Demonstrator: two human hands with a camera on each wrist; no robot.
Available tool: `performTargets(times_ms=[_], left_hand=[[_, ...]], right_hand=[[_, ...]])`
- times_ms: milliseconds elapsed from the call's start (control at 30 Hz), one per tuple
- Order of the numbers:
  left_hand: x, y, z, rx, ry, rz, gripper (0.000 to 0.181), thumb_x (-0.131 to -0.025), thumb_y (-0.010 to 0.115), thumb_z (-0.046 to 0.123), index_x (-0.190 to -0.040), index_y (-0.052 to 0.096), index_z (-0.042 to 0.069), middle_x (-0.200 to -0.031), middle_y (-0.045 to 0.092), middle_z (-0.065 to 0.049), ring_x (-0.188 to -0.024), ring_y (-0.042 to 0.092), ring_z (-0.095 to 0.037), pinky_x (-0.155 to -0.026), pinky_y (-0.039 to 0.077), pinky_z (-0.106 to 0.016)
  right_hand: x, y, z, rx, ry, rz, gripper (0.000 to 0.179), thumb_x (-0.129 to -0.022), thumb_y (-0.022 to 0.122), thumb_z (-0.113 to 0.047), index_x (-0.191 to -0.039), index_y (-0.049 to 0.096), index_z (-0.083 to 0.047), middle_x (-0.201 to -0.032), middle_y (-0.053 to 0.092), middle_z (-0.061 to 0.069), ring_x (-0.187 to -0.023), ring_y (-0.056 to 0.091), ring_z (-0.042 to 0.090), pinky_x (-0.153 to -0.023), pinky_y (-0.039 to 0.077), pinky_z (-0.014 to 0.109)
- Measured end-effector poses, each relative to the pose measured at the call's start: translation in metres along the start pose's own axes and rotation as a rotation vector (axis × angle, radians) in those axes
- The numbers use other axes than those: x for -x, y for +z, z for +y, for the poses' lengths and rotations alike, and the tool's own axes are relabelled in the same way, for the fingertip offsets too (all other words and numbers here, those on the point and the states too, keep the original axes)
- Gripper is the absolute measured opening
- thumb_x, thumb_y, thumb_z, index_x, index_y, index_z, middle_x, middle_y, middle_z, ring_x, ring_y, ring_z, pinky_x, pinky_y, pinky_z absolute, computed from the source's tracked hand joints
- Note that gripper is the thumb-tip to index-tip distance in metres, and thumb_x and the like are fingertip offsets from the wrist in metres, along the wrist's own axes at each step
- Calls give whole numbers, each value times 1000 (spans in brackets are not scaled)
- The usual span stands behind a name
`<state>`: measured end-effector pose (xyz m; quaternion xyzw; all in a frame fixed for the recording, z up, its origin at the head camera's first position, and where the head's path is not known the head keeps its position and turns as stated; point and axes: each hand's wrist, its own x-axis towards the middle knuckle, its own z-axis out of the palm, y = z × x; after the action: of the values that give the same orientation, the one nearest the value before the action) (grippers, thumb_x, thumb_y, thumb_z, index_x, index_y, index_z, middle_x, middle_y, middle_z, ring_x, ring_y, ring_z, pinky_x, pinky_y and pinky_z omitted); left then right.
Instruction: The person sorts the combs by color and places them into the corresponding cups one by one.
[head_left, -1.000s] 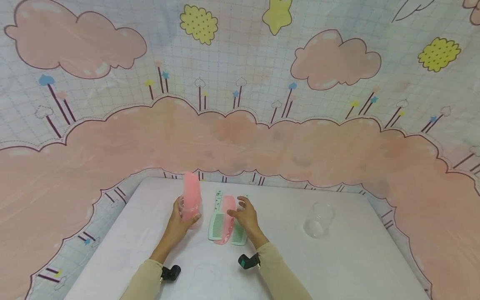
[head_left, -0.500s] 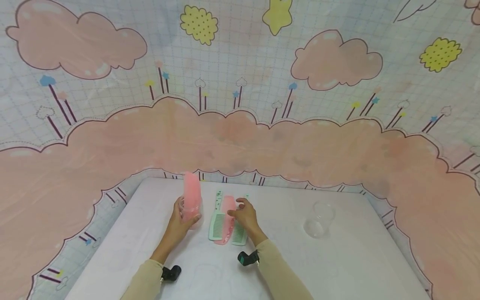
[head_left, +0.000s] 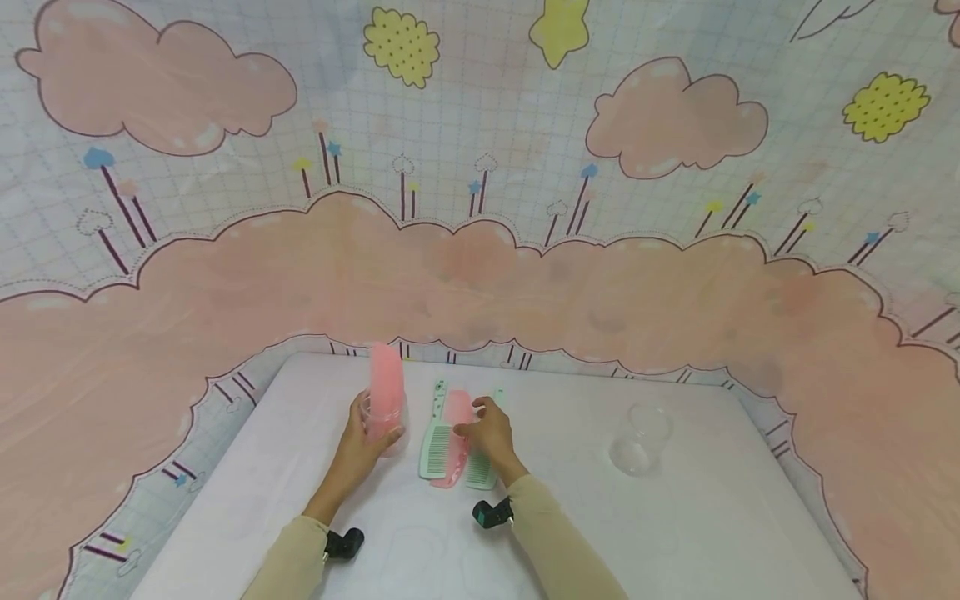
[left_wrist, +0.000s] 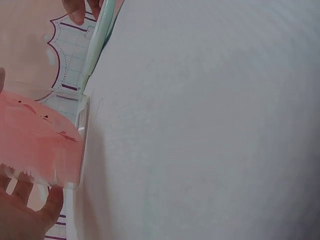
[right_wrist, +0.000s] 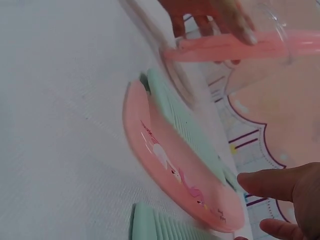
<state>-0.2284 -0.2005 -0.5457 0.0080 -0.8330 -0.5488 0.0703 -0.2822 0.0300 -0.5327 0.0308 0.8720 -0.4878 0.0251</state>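
Note:
My left hand (head_left: pixel 360 437) grips a clear plastic cup (left_wrist: pixel 84 130). A pink comb (head_left: pixel 387 379) stands upright in that cup and sticks out above the rim. Whether more than one comb is inside, I cannot tell. To the right lie a pink comb (head_left: pixel 454 454) with a printed picture, a green comb (head_left: pixel 434 450) partly over it, and another green comb (head_left: pixel 478 472) on its right. Over these hovers my right hand (head_left: pixel 492 432), thumb and fingers spread apart. In the right wrist view its thumb (right_wrist: pixel 270 184) is near the far end of a green comb, with nothing visibly held.
A second clear cup (head_left: pixel 637 454) stands on the white tabletop (head_left: pixel 555 533) at the right. Behind the table hangs a cloth (head_left: pixel 525 292) printed with clouds and stars. Each wrist carries a small black camera (head_left: pixel 345 544).
The right forearm has shifted slightly inward, with its hand still over the lying combs. The left hand, cup and combs keep their places; the head view has moved a little.

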Motion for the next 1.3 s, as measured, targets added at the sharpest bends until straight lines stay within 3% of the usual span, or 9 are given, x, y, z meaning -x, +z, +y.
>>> performTargets(times_ms=[200, 567, 867, 1067, 1300], left_hand=[[0, 0, 0, 4, 1, 0, 97, -90, 72, 32, -157, 4, 18, -161, 20, -21, -145, 28, -44, -114, 30, -62], [2, 1, 3, 4, -13, -14, 99, -89, 72, 37, -157, 4, 17, -160, 20, -20, -146, 27, -43, -115, 30, -61], [3, 1, 3, -6, -11, -13, 99, -88, 72, 39, -157, 4, 17, -161, 19, -20, -145, 28, -43, -115, 30, -62], [3, 0, 4, -10, -16, -12, 99, -89, 72, 37, -157, 4, 16, -161, 19, -21, -145, 28, -43, -115, 29, -63], [2, -1, 2, -9, -15, -4, 98, -89, 73, 33, -157, 4, 16, -160, 20, -20, -145, 28, -43, -115, 29, -63]], right_hand=[[-2, 5, 0, 84, -42, 35, 56, -75, 84, -19, -122, 57, -6, -118, 66, 20, -101, 63, 34, -86, 55, 48], [-1, 13, 5, 198, -135, 85, 59, -71, 83, -16, -122, 57, -5, -99, 70, 15, -85, 65, 25, -73, 56, 40], [0, 11, 2, 206, -134, 68, 57, -72, 80, -11, -124, 56, -4, -104, 67, 17, -88, 63, 28, -79, 55, 44], [-1, 8, 2, 210, -144, 91, 49, -72, 76, -3, -118, 59, -3, -99, 62, 16, -85, 59, 28, -75, 53, 43], [3, 11, 0, 197, -106, 69, 66, -72, 83, -19, -128, 54, -3, -111, 62, 20, -94, 59, 30, -87, 54, 47]])
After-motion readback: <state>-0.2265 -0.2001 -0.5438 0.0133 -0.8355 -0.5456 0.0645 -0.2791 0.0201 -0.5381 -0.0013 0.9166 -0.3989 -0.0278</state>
